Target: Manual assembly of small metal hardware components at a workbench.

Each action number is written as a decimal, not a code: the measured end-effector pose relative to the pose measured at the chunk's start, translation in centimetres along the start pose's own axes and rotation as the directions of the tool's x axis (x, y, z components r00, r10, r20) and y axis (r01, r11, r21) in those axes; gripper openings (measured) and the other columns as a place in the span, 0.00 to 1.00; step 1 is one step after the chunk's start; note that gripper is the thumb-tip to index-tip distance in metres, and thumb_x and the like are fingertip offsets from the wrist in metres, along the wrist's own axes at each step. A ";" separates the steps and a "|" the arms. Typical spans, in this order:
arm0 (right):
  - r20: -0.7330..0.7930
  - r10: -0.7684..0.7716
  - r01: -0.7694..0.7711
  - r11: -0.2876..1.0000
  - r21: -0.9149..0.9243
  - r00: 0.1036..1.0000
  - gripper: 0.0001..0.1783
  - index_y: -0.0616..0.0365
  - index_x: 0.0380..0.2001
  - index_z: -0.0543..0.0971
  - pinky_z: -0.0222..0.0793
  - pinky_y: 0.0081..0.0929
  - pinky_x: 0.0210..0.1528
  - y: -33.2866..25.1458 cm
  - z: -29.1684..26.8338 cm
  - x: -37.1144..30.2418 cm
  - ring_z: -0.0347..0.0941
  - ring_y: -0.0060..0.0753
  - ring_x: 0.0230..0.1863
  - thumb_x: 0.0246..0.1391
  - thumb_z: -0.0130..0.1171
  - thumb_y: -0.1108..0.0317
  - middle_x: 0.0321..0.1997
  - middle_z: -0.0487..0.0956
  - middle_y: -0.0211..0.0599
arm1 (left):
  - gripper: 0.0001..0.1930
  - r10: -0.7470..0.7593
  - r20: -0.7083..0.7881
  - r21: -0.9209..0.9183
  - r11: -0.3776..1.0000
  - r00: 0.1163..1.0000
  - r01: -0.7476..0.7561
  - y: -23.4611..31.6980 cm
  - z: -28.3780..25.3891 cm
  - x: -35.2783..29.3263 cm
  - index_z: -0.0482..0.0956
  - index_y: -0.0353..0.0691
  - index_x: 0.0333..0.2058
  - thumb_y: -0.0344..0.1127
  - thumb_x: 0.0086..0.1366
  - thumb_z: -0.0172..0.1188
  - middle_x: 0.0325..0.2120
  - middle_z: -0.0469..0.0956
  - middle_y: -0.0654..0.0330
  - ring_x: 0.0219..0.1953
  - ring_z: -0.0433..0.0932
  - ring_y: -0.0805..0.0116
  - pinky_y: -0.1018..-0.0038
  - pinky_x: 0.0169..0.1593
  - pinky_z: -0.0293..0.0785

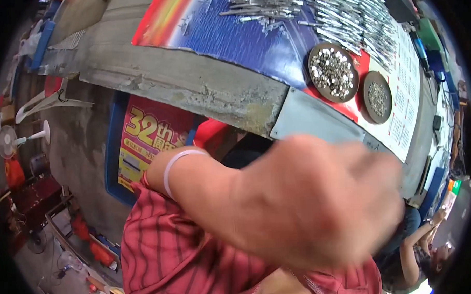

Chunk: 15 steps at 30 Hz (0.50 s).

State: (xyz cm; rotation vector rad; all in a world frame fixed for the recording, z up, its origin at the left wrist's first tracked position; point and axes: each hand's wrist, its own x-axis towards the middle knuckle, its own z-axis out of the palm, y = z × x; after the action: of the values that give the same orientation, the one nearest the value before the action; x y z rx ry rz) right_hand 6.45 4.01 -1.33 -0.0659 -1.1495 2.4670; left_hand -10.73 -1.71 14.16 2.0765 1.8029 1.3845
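Observation:
My left hand (320, 201) is raised close in front of me, blurred by motion. Its fingers look curled into a fist, and whatever they may hold is hidden. A pale elastic band (170, 172) circles the wrist. My right hand does not show. Beyond the fist, a brown round dish (311, 66) holds many small shiny metal discs (334, 73). Beside it stands a smaller brown dish (368, 102) with tiny metal bits (378, 98). Slim silvery metal parts (350, 18) lie heaped behind the dishes.
The concrete-edged workbench (191, 81) carries a blue and red printed sheet (232, 46) and a white calendar-like sheet (408, 104). A grey metal plate (317, 118) covers part of its front edge. A white fan (17, 140) stands far left; another person (413, 255) sits at lower right.

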 end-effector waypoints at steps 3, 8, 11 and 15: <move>0.106 0.330 0.003 0.299 -0.954 0.938 0.09 0.63 0.34 0.73 0.68 0.34 0.35 -5.3 0.9 3.0 0.70 0.49 0.34 0.50 0.60 0.72 0.33 0.72 0.45 | 0.11 -0.117 -0.110 -0.021 0.993 0.987 0.115 -5.9 1.7 -1.8 0.78 0.34 0.32 0.17 0.49 0.53 0.27 0.75 0.53 0.27 0.77 0.63 0.78 0.29 0.74; -0.001 0.275 -0.111 0.385 -0.916 0.962 0.07 0.62 0.33 0.73 0.69 0.33 0.35 -5.5 -0.2 2.5 0.72 0.47 0.33 0.49 0.59 0.75 0.32 0.73 0.44 | 0.11 -0.278 -0.172 0.105 0.949 0.945 0.298 -15.7 1.0 -2.2 0.79 0.37 0.38 0.22 0.56 0.55 0.33 0.76 0.56 0.29 0.76 0.66 0.76 0.30 0.70; 0.082 0.261 -0.036 0.419 -0.907 0.962 0.08 0.61 0.33 0.73 0.69 0.32 0.35 -5.7 -0.3 2.7 0.73 0.46 0.33 0.48 0.60 0.76 0.32 0.74 0.44 | 0.11 -0.261 -0.121 0.211 0.936 0.958 0.282 -20.0 1.7 0.0 0.79 0.40 0.39 0.26 0.56 0.58 0.34 0.74 0.57 0.30 0.76 0.64 0.74 0.32 0.71; 0.114 0.231 -0.002 0.448 -0.894 0.966 0.06 0.61 0.32 0.74 0.69 0.33 0.34 -5.5 -0.3 2.7 0.72 0.42 0.33 0.50 0.59 0.73 0.31 0.73 0.40 | 0.09 -0.234 -0.057 0.354 0.904 0.971 0.238 -23.2 3.3 0.8 0.78 0.39 0.36 0.29 0.54 0.62 0.33 0.73 0.56 0.37 0.75 0.56 0.65 0.40 0.72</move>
State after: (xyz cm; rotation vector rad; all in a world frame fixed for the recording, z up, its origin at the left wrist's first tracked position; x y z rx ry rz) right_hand 5.94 8.44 2.97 -0.1802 -2.5218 1.6666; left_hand -26.33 7.80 -0.58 1.9036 2.3716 1.0733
